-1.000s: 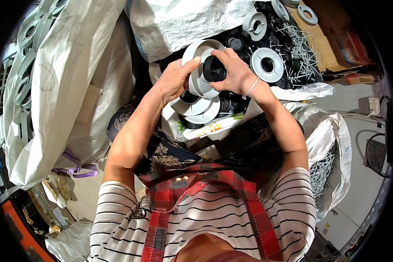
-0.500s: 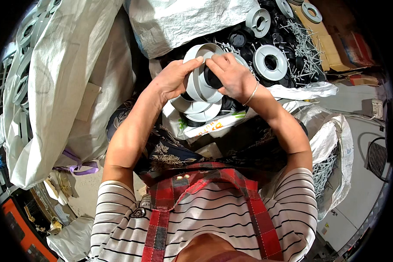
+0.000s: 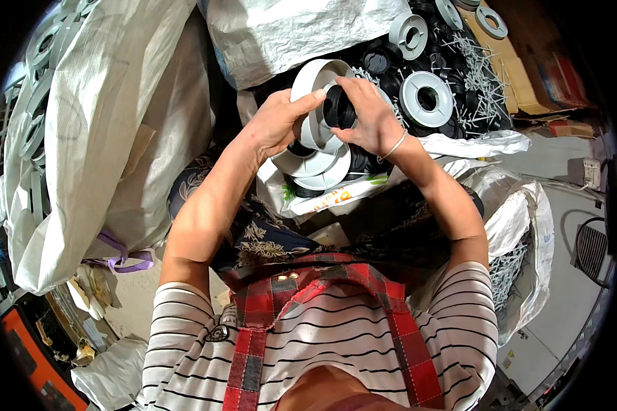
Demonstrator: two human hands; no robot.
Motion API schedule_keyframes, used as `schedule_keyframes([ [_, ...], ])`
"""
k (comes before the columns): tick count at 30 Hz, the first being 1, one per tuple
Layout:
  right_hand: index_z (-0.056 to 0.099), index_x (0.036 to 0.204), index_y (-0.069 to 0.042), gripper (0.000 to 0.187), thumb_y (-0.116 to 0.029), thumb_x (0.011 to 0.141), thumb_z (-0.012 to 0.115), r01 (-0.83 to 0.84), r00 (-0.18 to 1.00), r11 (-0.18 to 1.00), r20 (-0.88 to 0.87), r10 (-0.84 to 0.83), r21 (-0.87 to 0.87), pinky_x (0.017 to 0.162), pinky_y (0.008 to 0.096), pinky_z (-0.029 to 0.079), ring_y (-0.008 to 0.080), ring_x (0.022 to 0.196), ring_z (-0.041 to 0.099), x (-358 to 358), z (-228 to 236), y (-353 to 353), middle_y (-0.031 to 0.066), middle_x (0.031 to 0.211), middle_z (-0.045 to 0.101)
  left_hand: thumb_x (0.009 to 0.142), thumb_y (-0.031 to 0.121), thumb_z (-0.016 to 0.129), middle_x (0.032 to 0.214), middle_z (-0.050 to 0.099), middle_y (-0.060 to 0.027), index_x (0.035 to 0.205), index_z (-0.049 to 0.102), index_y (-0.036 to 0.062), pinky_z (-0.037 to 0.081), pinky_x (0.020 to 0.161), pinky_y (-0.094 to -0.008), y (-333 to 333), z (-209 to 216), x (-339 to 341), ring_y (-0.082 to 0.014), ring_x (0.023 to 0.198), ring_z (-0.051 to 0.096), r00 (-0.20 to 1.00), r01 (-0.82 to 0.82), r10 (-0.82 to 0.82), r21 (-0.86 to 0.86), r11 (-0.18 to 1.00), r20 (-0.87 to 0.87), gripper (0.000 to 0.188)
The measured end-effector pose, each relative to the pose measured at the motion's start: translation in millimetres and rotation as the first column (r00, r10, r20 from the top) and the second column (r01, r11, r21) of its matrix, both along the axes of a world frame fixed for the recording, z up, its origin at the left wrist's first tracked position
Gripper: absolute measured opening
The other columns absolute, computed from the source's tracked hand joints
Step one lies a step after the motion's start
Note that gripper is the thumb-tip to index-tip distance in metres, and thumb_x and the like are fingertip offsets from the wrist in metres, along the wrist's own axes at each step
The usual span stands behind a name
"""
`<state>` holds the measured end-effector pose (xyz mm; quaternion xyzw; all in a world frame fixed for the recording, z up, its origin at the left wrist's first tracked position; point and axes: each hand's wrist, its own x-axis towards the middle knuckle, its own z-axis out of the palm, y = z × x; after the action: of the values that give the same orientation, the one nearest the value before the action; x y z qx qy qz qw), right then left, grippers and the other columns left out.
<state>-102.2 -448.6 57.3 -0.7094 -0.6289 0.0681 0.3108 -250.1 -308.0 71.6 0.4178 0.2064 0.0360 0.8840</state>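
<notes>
My left hand (image 3: pixel 275 125) grips a wide light-grey plastic ring (image 3: pixel 307 81) by its side, thumb on the rim. The ring is tilted on edge. At its right side my right hand (image 3: pixel 373 123) holds a black round plastic cap (image 3: pixel 339 108) between thumb and fingers, against the ring's centre. Whether the cap is seated in the ring cannot be made out. Just below lie flat grey flanged discs (image 3: pixel 325 175) on a white plastic bag (image 3: pixel 281 195). Another grey disc (image 3: pixel 410 97) rests on the heap to the right.
A heap of black caps (image 3: pixel 469 99) and grey screw-like pins (image 3: pixel 483 75) spreads beyond my hands. White woven sacks (image 3: pixel 301 34) stand at the back and left (image 3: pixel 110 103). An open sack of pins (image 3: pixel 545 253) stands at my right, beside a grey cabinet-like surface (image 3: pixel 569 288).
The ring has shifted slightly up and right. My right hand's fingers have spread a little, and more of the black cap shows between them.
</notes>
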Motion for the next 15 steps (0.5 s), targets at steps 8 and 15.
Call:
schedule_keyframes([
  [8,0.041,0.124,0.0,0.08,-0.008,0.053,0.079,-0.163,0.957,0.982,0.226,0.18,-0.092,0.087,0.0379,0.048,0.0341,0.106,0.048,-3.2,15.6,-2.9,0.0148,0.118,0.047,0.089,0.025,0.062,0.096,0.064,-0.0104,0.107,0.057,-0.0045,0.056,0.069,-0.0299,8.7,1.8,-0.6,-0.0147,0.08,0.064,0.995,0.055,-0.06,-0.057,0.997,-0.086,0.035],
  [15,0.042,0.125,0.001,0.082,-0.012,0.054,0.081,-0.234,0.954,0.971,0.179,0.239,-0.049,0.087,0.0369,0.048,0.0334,0.11,0.048,2.7,8.6,-2.0,0.0174,0.122,0.048,0.089,0.025,0.063,0.095,0.064,-0.0106,0.106,0.057,-0.004,0.056,0.068,-0.0303,5.4,-0.6,-0.5,-0.0149,0.079,0.064,0.995,0.016,-0.026,-0.113,0.994,-0.093,0.034],
])
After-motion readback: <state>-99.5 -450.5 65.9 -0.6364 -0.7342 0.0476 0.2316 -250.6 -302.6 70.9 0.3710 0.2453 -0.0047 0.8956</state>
